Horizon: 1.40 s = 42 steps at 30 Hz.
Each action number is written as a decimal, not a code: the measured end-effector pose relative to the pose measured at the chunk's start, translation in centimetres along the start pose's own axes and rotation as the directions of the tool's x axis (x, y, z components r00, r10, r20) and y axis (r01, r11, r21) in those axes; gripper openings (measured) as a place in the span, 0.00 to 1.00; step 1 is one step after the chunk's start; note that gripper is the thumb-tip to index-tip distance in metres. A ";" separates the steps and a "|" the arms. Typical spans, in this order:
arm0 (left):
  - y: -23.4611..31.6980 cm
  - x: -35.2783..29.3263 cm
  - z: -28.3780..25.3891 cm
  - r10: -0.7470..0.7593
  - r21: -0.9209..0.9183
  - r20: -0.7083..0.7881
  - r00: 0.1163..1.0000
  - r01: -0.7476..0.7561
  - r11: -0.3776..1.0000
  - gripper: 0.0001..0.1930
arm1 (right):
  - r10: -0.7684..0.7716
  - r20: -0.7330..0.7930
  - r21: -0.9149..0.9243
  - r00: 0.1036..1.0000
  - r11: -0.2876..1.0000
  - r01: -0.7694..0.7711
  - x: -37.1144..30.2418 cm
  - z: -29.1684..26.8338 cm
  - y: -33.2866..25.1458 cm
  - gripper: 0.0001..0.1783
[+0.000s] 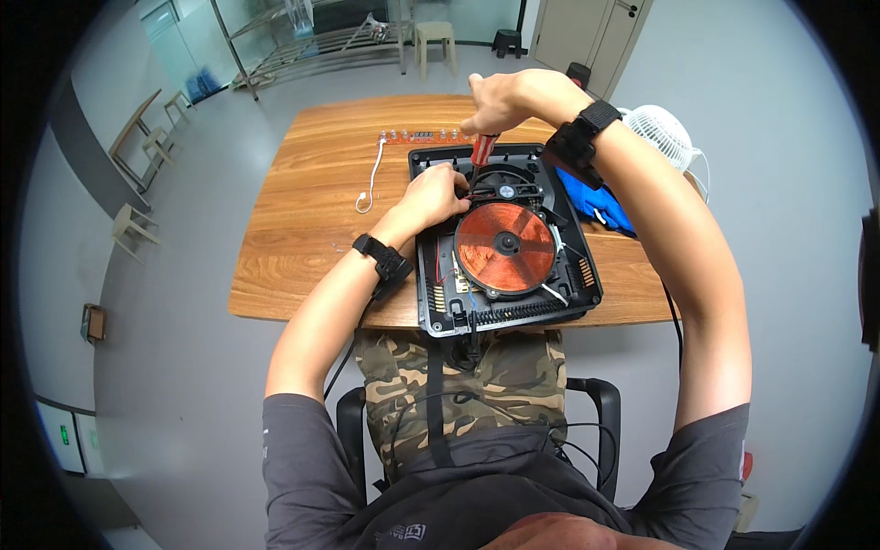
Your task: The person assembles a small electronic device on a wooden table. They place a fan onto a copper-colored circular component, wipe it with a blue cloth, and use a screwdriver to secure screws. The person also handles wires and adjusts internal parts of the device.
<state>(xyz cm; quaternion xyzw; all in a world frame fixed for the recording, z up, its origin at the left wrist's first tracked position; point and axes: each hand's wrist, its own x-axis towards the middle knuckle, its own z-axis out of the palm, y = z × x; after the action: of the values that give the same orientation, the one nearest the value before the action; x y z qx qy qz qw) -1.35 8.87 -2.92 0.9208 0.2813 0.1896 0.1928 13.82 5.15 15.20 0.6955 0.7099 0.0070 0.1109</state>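
An opened induction cooker base (431, 307) lies near the table's front edge, its round copper coil (504, 240) exposed. Behind the coil is a black cooling fan (507, 174) with a blue hub. My right hand (506, 99) is closed round the top of a screwdriver (483, 149) with a red and pale handle. The screwdriver points down, slightly tilted, at the fan's left side; its tip is hidden. There, the fingers of my left hand (434, 196) are drawn together beside the shaft. What they pinch is too small to make out.
A narrow red circuit board (426, 137) with a white cable (375, 179) lies behind the cooker on the wooden table (284, 220). Blue cloth (598, 203) and a white desk fan (658, 135) are at the right. Small metal bits lie left of the cooker.
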 end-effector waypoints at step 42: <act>0.5 0.9 -1.1 -0.024 0.021 0.178 0.984 0.020 1.000 0.16 | -0.154 -0.068 0.259 0.986 0.951 0.166 -3.7 0.2 0.4 0.21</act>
<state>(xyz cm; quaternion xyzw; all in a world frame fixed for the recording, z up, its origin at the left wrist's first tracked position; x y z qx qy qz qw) -0.92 9.28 -1.52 0.9326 0.2749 0.1017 0.2104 14.24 1.45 15.62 0.6439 0.7609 -0.0802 0.0006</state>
